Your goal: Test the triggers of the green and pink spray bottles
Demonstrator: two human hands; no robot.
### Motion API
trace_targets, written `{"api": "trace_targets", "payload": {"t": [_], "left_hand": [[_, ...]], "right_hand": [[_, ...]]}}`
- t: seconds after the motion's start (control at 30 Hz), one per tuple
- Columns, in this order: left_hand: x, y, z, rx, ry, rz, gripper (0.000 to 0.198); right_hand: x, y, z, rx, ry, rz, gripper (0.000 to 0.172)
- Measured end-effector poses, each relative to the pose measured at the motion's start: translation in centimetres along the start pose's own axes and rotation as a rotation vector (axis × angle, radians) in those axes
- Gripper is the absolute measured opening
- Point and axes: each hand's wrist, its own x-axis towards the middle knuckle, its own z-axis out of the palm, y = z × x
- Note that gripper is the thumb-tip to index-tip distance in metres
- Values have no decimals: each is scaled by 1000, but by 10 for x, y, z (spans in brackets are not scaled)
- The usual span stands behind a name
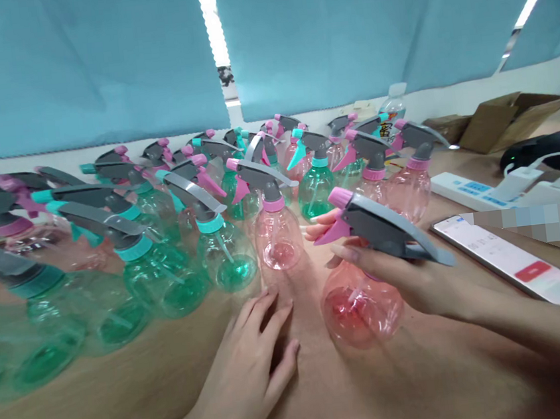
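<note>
My right hand (390, 261) is wrapped round the neck of a pink spray bottle (358, 311), below its grey head and pink trigger. The bottle tilts slightly, and I cannot tell whether its base touches the table. My left hand (258, 355) rests on the tabletop with fingers apart and nothing in it. Just beyond its fingertips stand a clear-green spray bottle (230, 261) with a turquoise collar and a pink spray bottle (279, 239). Another green spray bottle (167, 281) stands to the left.
Rows of pink and green spray bottles fill the table's back and left. On the right lie a phone (510, 258) with a lit screen and a white power strip (468, 191) with plugs. Behind are a cardboard box (506, 122), a clear plastic bottle (396, 107) and a blue curtain (341, 30).
</note>
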Motion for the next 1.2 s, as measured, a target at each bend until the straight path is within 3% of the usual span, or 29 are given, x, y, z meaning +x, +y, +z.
{"api": "trace_targets", "payload": {"t": [0.37,1.2], "left_hand": [[-1,1,0,7,-10,5,37],[-1,0,1,13,0,5,38]], "right_hand": [[0,1,1,6,1,-74,10],[0,-6,-4,-100,-30,-32,14]]}}
